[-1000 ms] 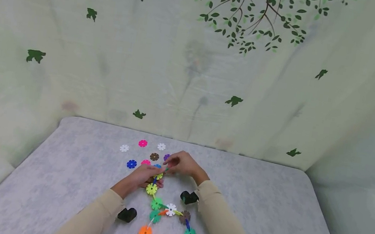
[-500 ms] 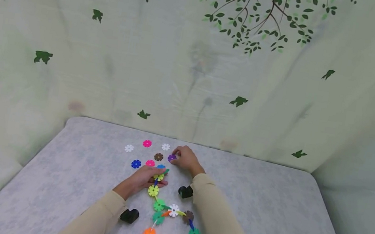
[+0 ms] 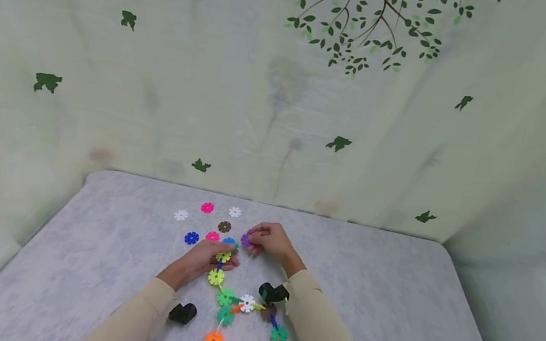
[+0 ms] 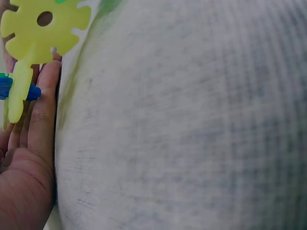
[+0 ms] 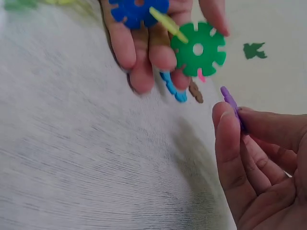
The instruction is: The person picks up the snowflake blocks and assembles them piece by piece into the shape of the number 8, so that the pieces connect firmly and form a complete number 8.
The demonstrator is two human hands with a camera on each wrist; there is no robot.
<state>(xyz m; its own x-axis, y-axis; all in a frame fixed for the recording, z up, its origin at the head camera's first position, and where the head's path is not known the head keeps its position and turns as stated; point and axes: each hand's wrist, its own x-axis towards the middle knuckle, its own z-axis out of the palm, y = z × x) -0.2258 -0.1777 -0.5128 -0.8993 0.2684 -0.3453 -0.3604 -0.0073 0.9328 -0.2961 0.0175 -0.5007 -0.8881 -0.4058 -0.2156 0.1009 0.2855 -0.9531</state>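
Observation:
A chain of slotted plastic snowflake discs lies on the table, with a ring of orange, green, yellow, white and brown discs at the near side. Its tail runs up through a yellow disc (image 3: 216, 277) to my left hand (image 3: 198, 260), which holds the end between thumb and fingers. At that end, a green disc (image 5: 198, 64) stands on edge beside a blue disc (image 5: 136, 13) in the right wrist view. My right hand (image 3: 274, 242) pinches a loose purple disc (image 5: 232, 101) between thumb and forefinger, just right of the chain's end and apart from it.
Beyond my left hand lie several loose discs, among them a dark blue disc (image 3: 192, 238), a brown disc (image 3: 225, 226) and a white disc (image 3: 181, 215). A leaf-printed curtain (image 3: 282, 107) rises behind the table (image 3: 365, 300). Black wrist cameras (image 3: 183, 313) sit by both sleeves.
My right hand left the chain's end, reached to the purple disc, picked it up and brought it back toward the left hand. The left hand keeps holding the chain in about the same place.

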